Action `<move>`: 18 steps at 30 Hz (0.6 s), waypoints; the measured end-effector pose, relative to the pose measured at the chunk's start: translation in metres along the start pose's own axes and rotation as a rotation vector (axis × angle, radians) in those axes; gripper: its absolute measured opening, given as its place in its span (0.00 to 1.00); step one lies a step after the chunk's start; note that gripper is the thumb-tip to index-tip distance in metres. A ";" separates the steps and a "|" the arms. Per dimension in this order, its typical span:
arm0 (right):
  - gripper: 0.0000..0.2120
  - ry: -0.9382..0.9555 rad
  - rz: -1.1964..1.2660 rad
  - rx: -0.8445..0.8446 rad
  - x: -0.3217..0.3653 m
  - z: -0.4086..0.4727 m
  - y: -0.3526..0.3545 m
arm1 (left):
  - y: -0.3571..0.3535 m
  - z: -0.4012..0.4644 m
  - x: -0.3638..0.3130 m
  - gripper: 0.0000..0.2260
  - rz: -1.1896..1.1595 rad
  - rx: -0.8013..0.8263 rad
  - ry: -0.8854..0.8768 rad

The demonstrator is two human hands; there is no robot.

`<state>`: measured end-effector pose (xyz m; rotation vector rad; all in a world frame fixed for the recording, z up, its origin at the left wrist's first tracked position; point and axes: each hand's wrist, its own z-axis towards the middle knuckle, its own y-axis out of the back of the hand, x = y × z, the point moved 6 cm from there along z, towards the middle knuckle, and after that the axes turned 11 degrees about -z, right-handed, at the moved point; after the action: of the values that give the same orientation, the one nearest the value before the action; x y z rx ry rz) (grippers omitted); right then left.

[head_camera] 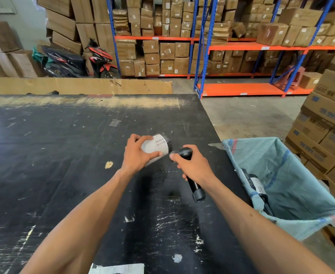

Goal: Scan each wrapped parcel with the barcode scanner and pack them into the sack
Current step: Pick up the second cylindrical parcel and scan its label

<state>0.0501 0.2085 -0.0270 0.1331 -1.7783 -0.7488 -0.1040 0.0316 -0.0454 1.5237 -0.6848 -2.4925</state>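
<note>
My left hand (pixel 136 154) grips a wrapped parcel (pixel 158 146), black with a white barcode label facing up, just above the black table (pixel 63 155). My right hand (pixel 192 165) holds a black barcode scanner (pixel 184 153) by its handle, its head right beside the parcel's label. The pale blue woven sack (pixel 293 186) hangs open at the table's right edge. Inside it lies another black wrapped parcel (pixel 254 183) with a white label.
A paper sheet (pixel 119 268) lies at the table's near edge. A cardboard sheet (pixel 79 86) stands behind the table. Stacked cartons (pixel 325 123) rise right of the sack. Blue and orange shelving (pixel 242 48) with boxes and a parked motorbike (pixel 77 60) fill the background.
</note>
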 end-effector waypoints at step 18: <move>0.38 -0.227 -0.209 0.059 -0.072 -0.001 -0.048 | -0.037 -0.030 -0.007 0.29 -0.173 -0.021 0.134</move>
<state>0.0632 0.2024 -0.1125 0.2865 -2.0250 -0.8887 -0.0702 0.0571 -0.0677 1.7936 -0.5261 -2.4773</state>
